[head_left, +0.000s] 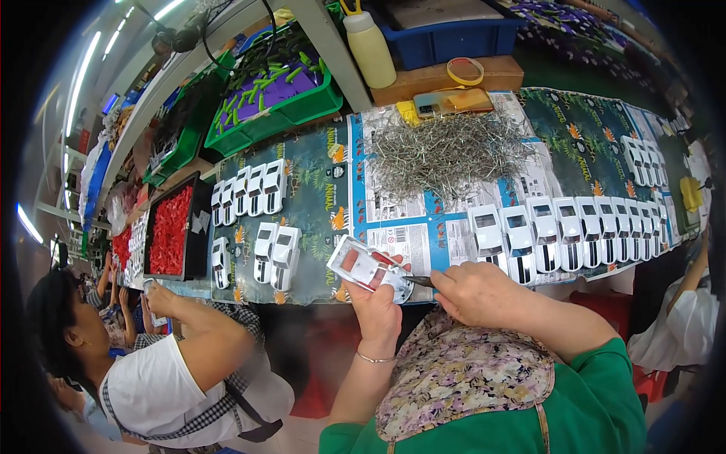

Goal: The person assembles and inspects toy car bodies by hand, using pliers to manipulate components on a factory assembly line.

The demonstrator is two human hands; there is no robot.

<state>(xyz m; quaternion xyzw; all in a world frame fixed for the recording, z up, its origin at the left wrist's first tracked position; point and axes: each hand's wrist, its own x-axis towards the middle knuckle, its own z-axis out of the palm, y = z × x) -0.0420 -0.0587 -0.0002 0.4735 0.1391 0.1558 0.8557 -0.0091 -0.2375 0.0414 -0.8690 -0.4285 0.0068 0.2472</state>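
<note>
In my left hand (376, 312) lies a white toy car body (355, 261), turned so its hollow inside faces up, with red parts showing in it. The thumb and fingers close around its near end. My right hand (478, 291) grips a slim dark pointed tool (420, 281) whose tip meets the near end of the body; its exact kind is hidden by the fingers. A long row of white toy car bodies (544, 231) stands to the right. Smaller groups of the same white bodies (276, 253) are on the left. Beyond my hands spreads a heap of thin metal pins (446, 155).
A green bin (283, 117) with green pieces stands far left, near a black tray (201, 219) of red parts. At the back are a pale bottle (370, 51), a blue bin (454, 44) and a wooden block (495, 76). A co-worker (162, 363) sits at left.
</note>
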